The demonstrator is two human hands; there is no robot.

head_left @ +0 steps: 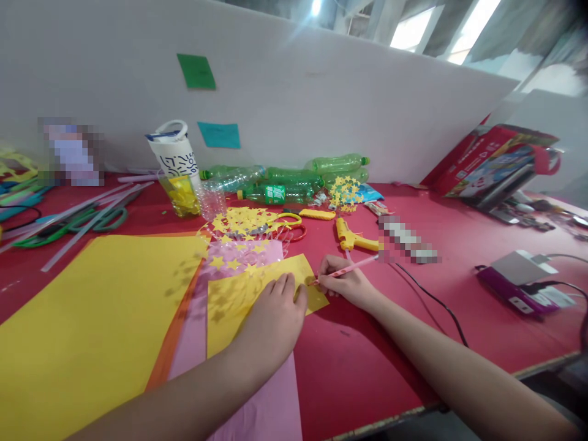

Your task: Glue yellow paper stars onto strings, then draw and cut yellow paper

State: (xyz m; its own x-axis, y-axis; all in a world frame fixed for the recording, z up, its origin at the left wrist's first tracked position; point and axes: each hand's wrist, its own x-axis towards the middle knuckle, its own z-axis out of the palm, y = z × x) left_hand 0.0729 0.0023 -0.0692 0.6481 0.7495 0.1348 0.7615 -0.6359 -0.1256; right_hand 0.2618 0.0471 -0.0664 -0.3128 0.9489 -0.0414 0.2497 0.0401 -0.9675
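Observation:
My left hand (275, 312) lies on a yellow sheet (229, 294), its fingers resting on the paper. Pinched in my right hand (342, 278) is a pink pencil (353, 266), its tip touching the sheet's right part, close beside my left fingertips. The sheet overlaps a pink sheet (271, 398). Cut yellow stars (243, 220) lie heaped behind my hands, some on the pink paper. Larger yellow paper (101, 306) with orange paper (169, 343) under it is at the left.
Behind the stars are red-handled scissors (297, 233), a yellow cutter (316, 215), and green bottles (294, 184). A yellow glue gun (356, 237) sits beyond my right hand; its black cable (432, 297) runs right, near a purple power bank (509, 291). Green scissors (98, 219) lie left.

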